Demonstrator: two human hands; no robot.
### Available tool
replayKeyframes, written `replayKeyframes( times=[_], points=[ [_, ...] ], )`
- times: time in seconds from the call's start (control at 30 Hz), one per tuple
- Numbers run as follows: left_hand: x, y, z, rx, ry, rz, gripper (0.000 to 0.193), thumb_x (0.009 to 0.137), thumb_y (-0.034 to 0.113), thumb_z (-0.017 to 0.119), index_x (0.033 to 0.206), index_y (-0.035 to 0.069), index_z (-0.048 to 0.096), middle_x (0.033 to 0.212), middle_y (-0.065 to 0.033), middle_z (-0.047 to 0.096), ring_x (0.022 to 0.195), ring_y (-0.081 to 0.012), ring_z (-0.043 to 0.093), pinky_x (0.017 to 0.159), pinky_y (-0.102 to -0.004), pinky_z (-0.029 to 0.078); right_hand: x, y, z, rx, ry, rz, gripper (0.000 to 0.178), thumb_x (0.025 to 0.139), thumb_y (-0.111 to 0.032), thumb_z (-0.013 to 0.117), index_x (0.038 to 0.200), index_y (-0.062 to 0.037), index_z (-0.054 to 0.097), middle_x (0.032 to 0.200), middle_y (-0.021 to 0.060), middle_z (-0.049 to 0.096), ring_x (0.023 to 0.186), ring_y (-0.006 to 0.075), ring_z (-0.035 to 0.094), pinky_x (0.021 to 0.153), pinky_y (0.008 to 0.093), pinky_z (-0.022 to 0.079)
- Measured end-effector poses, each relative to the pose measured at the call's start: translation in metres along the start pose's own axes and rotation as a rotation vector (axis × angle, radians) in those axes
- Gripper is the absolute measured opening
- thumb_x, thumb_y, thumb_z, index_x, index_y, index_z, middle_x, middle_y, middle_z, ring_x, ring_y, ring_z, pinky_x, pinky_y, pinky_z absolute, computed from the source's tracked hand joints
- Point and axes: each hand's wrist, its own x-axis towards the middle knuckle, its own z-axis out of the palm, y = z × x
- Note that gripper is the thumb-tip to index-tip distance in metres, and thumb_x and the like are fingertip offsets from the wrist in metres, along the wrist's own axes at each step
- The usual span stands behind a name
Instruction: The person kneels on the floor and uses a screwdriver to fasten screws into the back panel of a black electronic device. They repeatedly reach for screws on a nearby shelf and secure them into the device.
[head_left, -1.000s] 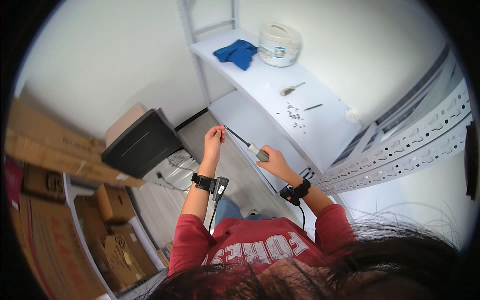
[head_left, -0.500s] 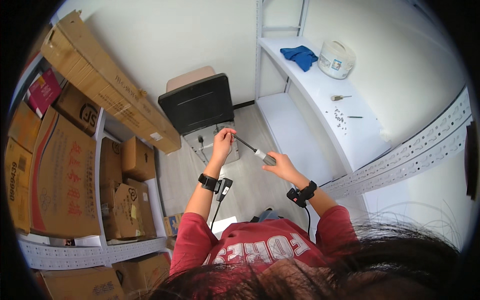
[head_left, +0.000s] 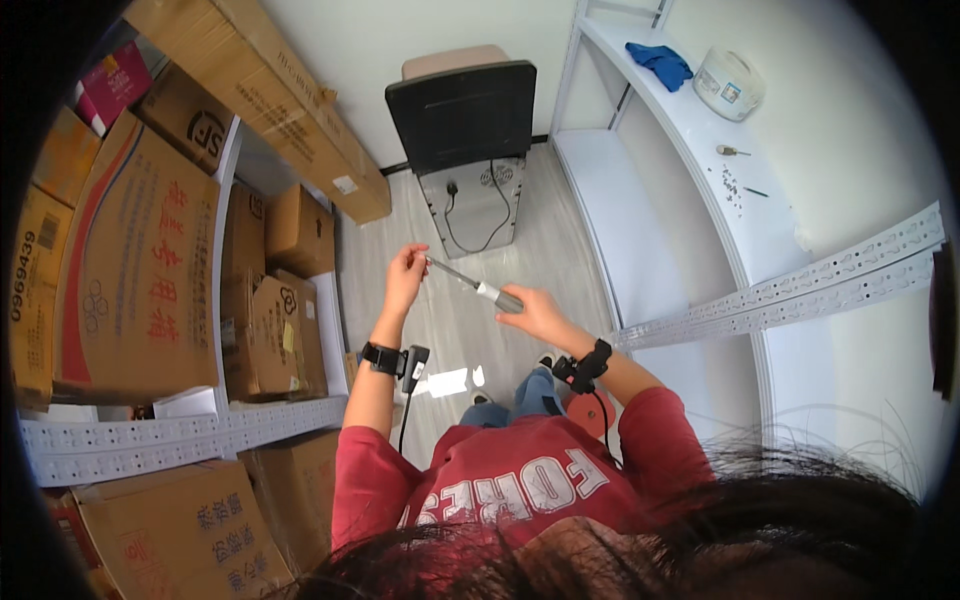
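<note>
right hand (head_left: 535,312) closed around the grey handle of a screwdriver (head_left: 478,287), held level above the floor in front of the chest. left hand (head_left: 405,278) pinches the tip of its shaft. black chair (head_left: 462,112) beyond, boxes (head_left: 130,260) at left, white shelf (head_left: 740,215) at right.

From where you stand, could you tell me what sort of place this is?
Probably a storeroom: cardboard boxes fill a rack on the left, white metal shelving lines the right, and a loose perforated shelving rail lies across it.
</note>
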Motion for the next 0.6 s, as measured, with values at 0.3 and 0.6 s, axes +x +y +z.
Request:
replayKeyframes(
  times=[0.3,0.6],
  points=[
    [0.000,0.018,-0.036,0.124,0.096,0.119,0.013,0.092,0.015,0.060,0.093,0.003,0.065,0.073,0.0025,0.058,0.064,-0.0055,0.050,0.057,-0.0220,0.040,0.011,-0.061,-0.007,-0.140,-0.017,-0.024,0.041,0.076,-0.028,0.075,0.109,-0.0069,0.061,0.082,0.0188,0.065,0.074,0.0364,0.063,0.066,0.0404,0.050],
    [0.019,0.022,-0.039,0.090,-0.027,0.156,0.011,0.094,0.015,0.058,0.095,0.006,0.064,0.073,0.0067,0.049,0.067,-0.0035,0.042,0.058,-0.0203,0.034,0.029,-0.062,-0.009,-0.111,-0.003,0.005,0.036,0.076,-0.027,0.073,0.102,-0.0039,0.064,0.078,0.0188,0.064,0.072,0.0338,0.064,0.066,0.0393,0.050]
  ],
)
